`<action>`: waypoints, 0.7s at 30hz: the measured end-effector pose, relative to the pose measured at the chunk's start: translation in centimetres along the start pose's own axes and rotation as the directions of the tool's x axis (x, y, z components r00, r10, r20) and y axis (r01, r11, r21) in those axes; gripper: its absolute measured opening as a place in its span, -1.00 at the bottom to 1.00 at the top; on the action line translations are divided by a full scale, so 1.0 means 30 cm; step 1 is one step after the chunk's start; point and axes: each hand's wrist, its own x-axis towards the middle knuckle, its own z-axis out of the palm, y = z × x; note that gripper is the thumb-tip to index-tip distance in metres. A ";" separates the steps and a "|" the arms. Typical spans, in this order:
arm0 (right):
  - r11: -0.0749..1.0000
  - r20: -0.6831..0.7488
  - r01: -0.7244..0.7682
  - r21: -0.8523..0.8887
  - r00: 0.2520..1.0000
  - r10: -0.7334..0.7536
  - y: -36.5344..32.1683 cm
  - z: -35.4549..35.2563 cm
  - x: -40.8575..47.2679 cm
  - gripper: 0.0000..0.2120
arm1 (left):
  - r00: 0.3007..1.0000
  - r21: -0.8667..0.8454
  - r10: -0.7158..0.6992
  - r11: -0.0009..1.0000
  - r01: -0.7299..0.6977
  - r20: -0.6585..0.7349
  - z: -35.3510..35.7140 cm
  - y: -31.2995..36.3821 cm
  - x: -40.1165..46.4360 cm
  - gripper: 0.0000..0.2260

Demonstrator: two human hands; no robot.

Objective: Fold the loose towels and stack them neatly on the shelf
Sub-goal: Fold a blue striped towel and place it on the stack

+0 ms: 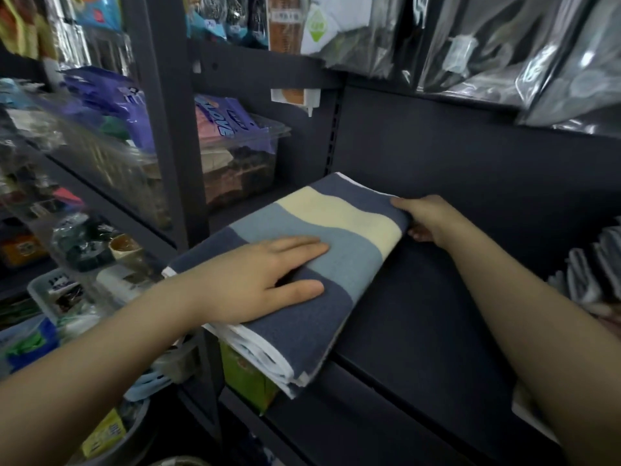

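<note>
A folded towel (339,230) with dark blue, light blue and cream stripes and a white hem lies on the dark shelf (420,314), its near corner hanging over the shelf's front edge. My left hand (258,280) rests flat on top of the towel, fingers straight. At the towel's right edge, my right hand (426,218) grips the fold, thumb on top and fingers curled underneath.
A clear plastic bin (242,163) of packaged goods stands behind the towel at the left. Folded grey cloths (591,274) sit at the shelf's right end. Plastic-wrapped goods (504,45) hang above. Crowded shelves and baskets (67,290) fill the left side.
</note>
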 end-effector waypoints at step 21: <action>0.705 -0.132 0.644 -0.297 0.704 -0.698 -0.053 0.110 -0.363 -0.84 | 0.904 -0.050 0.299 0.943 -0.329 -0.305 0.011 -0.043 -0.125 -0.51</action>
